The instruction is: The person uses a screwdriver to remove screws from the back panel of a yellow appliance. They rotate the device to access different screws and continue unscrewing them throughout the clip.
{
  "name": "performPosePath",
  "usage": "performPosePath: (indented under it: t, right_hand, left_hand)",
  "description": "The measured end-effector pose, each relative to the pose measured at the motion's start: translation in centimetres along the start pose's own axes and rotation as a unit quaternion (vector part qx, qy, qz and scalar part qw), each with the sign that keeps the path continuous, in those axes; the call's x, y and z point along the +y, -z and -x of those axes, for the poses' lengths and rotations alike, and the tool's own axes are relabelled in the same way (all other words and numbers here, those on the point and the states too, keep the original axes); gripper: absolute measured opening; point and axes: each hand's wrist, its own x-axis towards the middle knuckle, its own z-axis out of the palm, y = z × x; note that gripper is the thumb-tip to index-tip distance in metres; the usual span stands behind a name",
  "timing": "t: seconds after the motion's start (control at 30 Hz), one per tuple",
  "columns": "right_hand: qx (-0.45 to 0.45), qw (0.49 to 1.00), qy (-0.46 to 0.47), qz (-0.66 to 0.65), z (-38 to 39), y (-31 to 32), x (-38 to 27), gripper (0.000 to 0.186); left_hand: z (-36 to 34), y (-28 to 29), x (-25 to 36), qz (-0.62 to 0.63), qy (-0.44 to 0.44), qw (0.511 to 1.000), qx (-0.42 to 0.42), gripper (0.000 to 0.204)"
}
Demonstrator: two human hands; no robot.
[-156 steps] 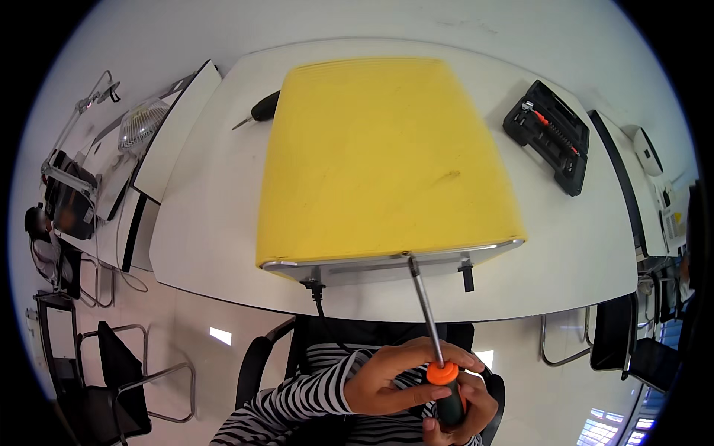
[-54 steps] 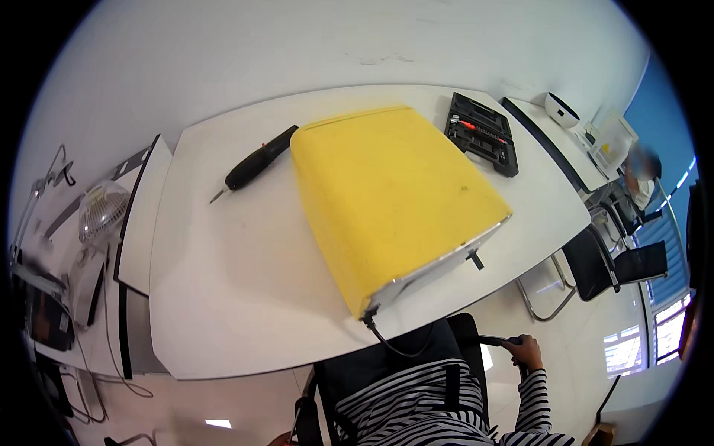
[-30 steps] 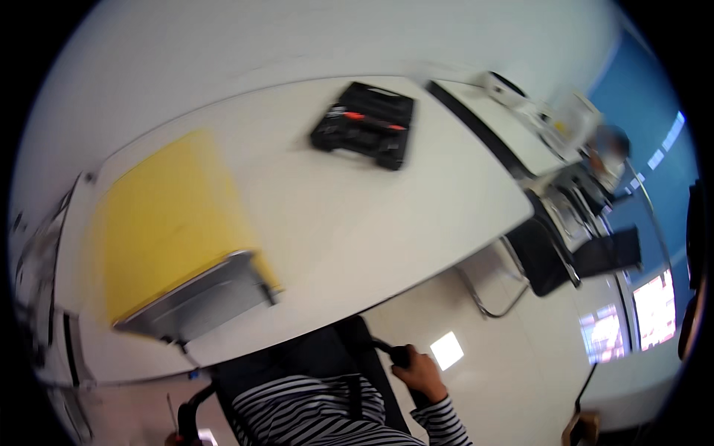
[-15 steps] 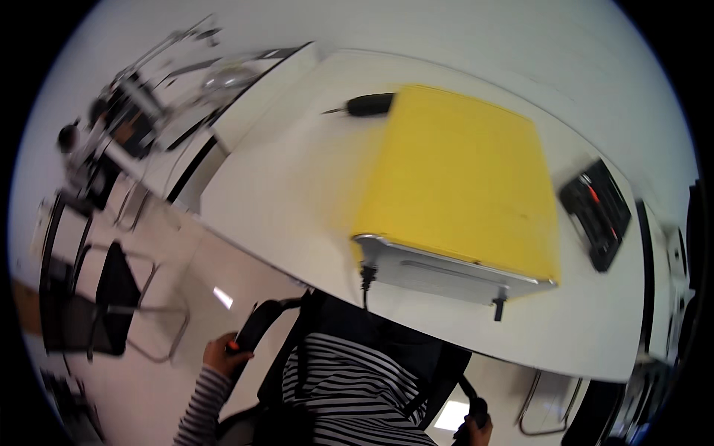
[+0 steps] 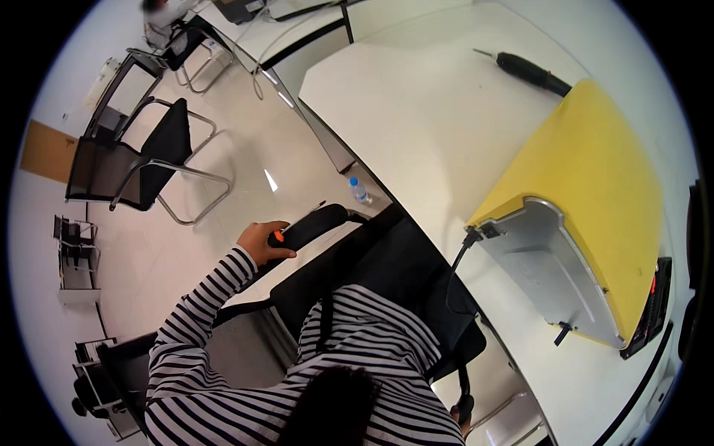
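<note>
My left hand (image 5: 264,244) rests on the black chair armrest (image 5: 321,223). Its fingers are closed round a screwdriver (image 5: 278,236) with an orange handle, whose thin shaft points forward along the armrest. At the bottom right, my right hand (image 5: 458,418) shows only in part, gripping the other chair armrest (image 5: 465,405). On the table before me, to the right, sits a large yellow case (image 5: 595,193) with a grey metal end panel (image 5: 547,260). A black cord (image 5: 459,260) is plugged into that panel and drops over the table edge.
A black electric screwdriver (image 5: 532,73) lies behind the yellow case; a black tool case (image 5: 653,312) is partly hidden beside it. Left of the white table (image 5: 416,104) stand a water bottle (image 5: 358,190) and a black chair (image 5: 160,152). Another person (image 5: 165,22) sits far off.
My view has swung to the left, so the table and yellow case now appear further right and tilted. Both hands stay at the armrests, and the screwdriver's shaft shows more clearly.
</note>
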Motion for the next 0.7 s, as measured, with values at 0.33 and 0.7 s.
performPosePath:
  t: [0.33,0.7]
  right_hand:
    - [0.010,0.999,0.045,0.023,1.9,4.4,-4.1,0.015]
    - [0.057,0.998,0.010,0.008,0.3,2.0,-4.9,0.019]
  left_hand:
    - [0.8,0.4,4.8,0.096,0.006,0.982,-0.162,0.060]
    - [-2.2,-2.5,0.7,0.026,-0.161,0.976,-0.145,0.061]
